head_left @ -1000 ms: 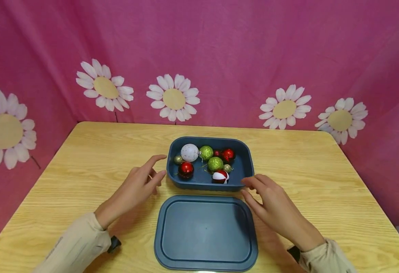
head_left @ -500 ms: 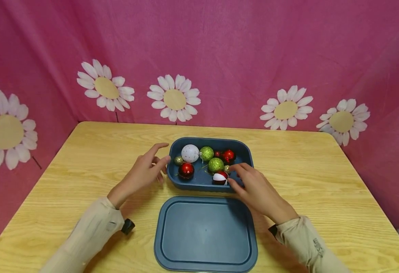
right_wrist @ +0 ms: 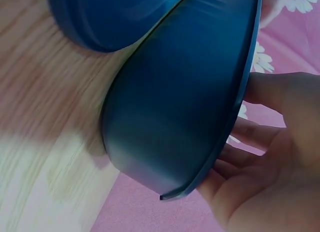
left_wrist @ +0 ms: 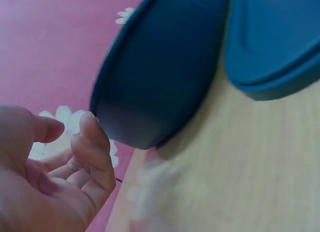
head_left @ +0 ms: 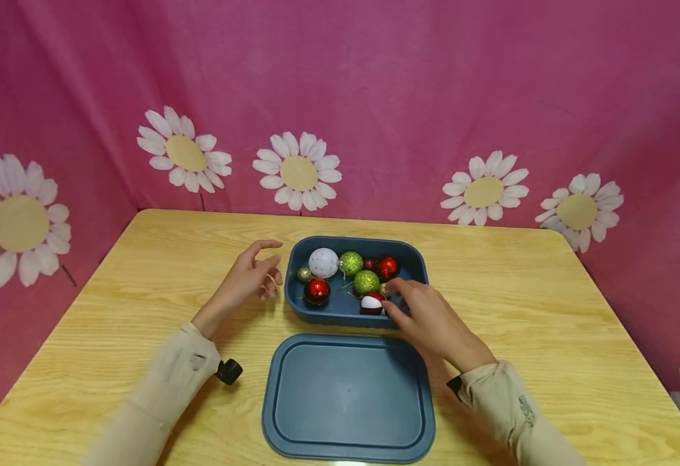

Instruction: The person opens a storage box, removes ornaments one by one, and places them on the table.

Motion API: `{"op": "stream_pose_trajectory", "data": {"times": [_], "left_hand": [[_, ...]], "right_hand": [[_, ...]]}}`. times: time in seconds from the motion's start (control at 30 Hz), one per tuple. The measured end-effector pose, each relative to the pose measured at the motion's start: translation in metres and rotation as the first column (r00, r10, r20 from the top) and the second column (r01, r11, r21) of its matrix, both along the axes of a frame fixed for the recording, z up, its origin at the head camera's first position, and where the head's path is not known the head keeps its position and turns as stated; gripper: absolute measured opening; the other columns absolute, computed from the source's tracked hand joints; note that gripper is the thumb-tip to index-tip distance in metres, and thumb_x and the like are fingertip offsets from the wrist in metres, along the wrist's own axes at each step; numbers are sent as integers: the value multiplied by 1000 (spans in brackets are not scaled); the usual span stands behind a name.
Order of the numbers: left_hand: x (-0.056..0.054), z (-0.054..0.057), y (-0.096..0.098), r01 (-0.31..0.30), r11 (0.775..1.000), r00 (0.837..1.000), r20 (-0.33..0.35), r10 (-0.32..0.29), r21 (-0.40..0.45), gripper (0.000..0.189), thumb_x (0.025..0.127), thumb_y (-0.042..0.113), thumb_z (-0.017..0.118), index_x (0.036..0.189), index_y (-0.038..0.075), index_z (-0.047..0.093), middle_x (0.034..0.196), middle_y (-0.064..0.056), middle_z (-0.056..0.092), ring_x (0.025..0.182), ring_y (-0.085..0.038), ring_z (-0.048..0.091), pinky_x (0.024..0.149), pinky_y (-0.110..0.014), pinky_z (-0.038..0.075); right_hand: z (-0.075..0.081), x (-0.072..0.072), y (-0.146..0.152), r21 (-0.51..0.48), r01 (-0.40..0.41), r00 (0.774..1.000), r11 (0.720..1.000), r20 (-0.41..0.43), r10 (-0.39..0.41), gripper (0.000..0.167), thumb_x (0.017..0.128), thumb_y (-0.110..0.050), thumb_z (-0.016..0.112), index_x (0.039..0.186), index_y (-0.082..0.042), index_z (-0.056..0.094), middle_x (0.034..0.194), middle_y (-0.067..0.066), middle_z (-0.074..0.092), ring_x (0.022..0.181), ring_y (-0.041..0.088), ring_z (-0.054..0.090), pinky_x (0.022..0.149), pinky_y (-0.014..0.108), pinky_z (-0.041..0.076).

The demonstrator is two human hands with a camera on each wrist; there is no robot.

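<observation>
A dark blue open box [head_left: 340, 317] on the table holds several Christmas baubles: a white one [head_left: 323, 263], green glitter ones [head_left: 366, 283], shiny red ones [head_left: 317, 292] and small gold ones [head_left: 304, 274]. My right hand [head_left: 438, 323] reaches over the box's right front corner. Its thumb tip is by a red-and-white bauble [head_left: 371, 303] and its forefinger is near a small gold bauble; whether they touch is unclear. The right wrist view shows that hand's fingers [right_wrist: 260, 137] passing behind the rim. My left hand [head_left: 246, 275] hovers left of the box, fingers loosely bent, holding nothing.
A dark blue lid [head_left: 348, 398] lies flat on the wooden table [head_left: 549, 323], just in front of the box. A pink curtain [head_left: 386, 97] with printed daisies hangs behind the table and at both sides.
My right hand has moved left from the box's right corner, over the rim, to the red-and-white bauble. My left hand has risen a little along the box's left side, then drawn slightly away.
</observation>
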State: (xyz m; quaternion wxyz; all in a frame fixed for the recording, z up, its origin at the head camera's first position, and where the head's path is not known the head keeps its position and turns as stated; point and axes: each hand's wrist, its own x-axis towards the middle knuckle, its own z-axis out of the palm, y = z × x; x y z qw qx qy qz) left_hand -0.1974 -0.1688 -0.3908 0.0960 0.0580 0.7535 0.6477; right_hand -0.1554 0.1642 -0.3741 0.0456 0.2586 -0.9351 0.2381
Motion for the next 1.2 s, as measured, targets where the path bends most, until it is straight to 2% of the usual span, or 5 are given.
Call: {"op": "stream_pose_trajectory", "data": {"times": [0.1, 0.27, 0.6, 0.9, 1.2], "left_hand": [[3, -5, 7, 39, 998, 999, -14, -40, -41, 45, 106, 20, 49, 148, 9, 37, 73, -15, 59, 51, -17, 56, 47, -25, 47], [9, -7, 13, 83, 990, 996, -27, -87, -117, 47, 104, 17, 53, 149, 19, 39, 74, -16, 54, 53, -22, 54, 50, -27, 49], [14, -7, 18, 96, 978, 993, -55, -108, -186, 46, 103, 13, 55, 148, 15, 43, 72, -12, 54, 52, -23, 54, 51, -30, 51], [17, -5, 21, 116, 981, 989, -73, -129, -156, 45, 105, 13, 51, 149, 14, 40, 62, -10, 55, 46, -23, 52, 46, -29, 51], [18, -10, 20, 140, 984, 985, -85, -150, -111, 44, 106, 13, 49, 148, 12, 38, 57, -15, 58, 42, -22, 55, 45, -32, 53]], "right_hand": [[0, -4, -3, -8, 8, 999, 1000, 41, -8, 28, 94, -21, 71, 113, -1, 69, 86, 5, 69, 67, 11, 58, 62, 28, 54], [-2, -8, -6, -16, 22, 995, 1000, 94, -20, 25, 92, -22, 74, 108, -4, 70, 88, 5, 70, 70, 11, 58, 64, 27, 53], [4, -16, -6, 61, -2, 958, 998, 288, -15, 32, 89, -31, 76, 110, -8, 68, 86, 0, 69, 73, 12, 60, 69, 32, 54], [1, -19, -4, 35, 8, 965, 999, 262, -17, 35, 88, -25, 78, 117, -8, 68, 96, 5, 72, 82, 14, 65, 77, 39, 57], [4, -24, 2, -38, -78, 953, 996, 289, 86, 33, 88, -19, 78, 117, -7, 68, 98, 6, 72, 85, 15, 66, 78, 35, 57]]}}
